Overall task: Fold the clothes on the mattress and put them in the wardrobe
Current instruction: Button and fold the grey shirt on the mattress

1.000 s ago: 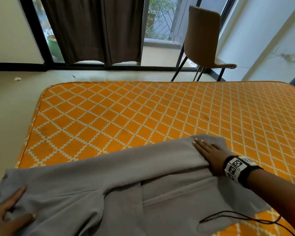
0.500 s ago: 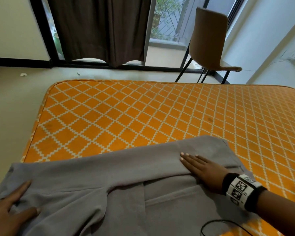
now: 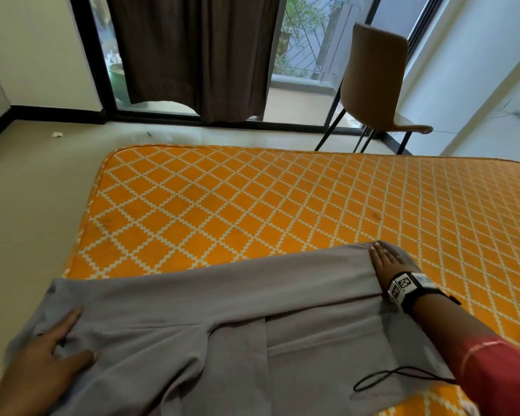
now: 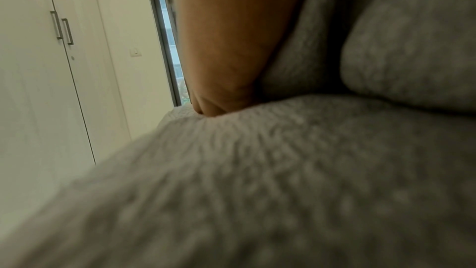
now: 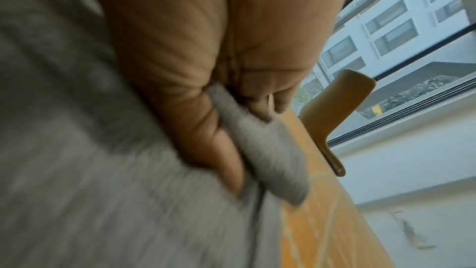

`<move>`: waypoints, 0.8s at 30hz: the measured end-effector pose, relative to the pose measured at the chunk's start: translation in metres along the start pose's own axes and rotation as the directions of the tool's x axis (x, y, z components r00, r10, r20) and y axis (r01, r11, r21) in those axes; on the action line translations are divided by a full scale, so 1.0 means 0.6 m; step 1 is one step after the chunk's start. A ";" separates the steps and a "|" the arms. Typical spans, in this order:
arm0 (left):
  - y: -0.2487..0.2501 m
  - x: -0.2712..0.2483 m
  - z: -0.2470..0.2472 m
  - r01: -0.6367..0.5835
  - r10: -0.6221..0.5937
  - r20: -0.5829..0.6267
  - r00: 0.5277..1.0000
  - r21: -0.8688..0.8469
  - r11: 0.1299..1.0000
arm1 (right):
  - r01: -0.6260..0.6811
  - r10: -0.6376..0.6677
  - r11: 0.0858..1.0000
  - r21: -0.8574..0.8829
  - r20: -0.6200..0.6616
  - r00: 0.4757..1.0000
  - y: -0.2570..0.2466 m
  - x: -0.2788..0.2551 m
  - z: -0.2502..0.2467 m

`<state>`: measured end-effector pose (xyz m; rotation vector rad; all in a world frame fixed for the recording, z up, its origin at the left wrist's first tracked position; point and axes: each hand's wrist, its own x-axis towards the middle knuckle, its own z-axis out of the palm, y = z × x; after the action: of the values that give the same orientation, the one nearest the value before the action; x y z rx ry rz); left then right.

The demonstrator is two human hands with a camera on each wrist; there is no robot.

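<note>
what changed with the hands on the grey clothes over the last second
The right hand slid left across the folded strip of the grey garment, then back right to its far end, where it now pinches a fold. The left hand stayed flat on the left end, and the garment stayed on the orange mattress.

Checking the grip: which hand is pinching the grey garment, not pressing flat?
The right hand, pinching the grey fleece garment's far edge; the left hand lies flat.

Head view high above the mattress (image 3: 252, 199), facing the window; wrist views pressed close against it.
</note>
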<state>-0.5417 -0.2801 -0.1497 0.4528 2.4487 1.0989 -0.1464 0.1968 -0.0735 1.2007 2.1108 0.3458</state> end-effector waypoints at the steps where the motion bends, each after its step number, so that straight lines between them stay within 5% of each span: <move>1: 0.037 -0.026 -0.001 0.010 -0.009 0.026 1.000 -0.053 0.999 | -0.080 0.080 0.996 -0.033 0.015 0.997 0.004 0.004 -0.007; 4: 0.063 -0.054 -0.006 -0.018 0.019 0.016 1.000 -0.087 0.996 | -0.207 0.222 0.946 -0.251 0.032 0.975 -0.007 -0.040 -0.092; 7: 0.081 -0.078 -0.010 0.019 -0.010 0.051 0.999 -0.175 0.984 | -0.205 0.185 0.959 -0.198 -0.114 0.976 -0.049 -0.104 -0.167; 12: 0.107 -0.103 -0.023 0.059 -0.044 0.076 0.996 -0.204 0.977 | 0.143 -0.134 0.990 -0.001 -0.358 0.924 -0.200 -0.288 -0.243; 17: 0.106 -0.136 -0.062 0.042 -0.026 0.144 0.989 -0.111 0.993 | 0.505 -0.374 0.821 0.266 -0.417 0.828 -0.381 -0.450 -0.247; 21: 0.089 -0.160 -0.080 0.011 -0.009 0.174 0.985 -0.009 1.000 | 0.666 -0.414 0.715 0.213 -0.638 0.649 -0.509 -0.532 -0.187; 24: 0.086 -0.165 -0.087 0.013 -0.005 0.198 0.980 -0.040 0.999 | 0.711 -0.511 0.687 0.150 -0.595 0.620 -0.561 -0.553 -0.144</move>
<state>-0.4761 -0.3245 -0.0555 0.5118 2.2489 1.0454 -0.3098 -0.2542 -0.0458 0.4684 3.0188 -0.0984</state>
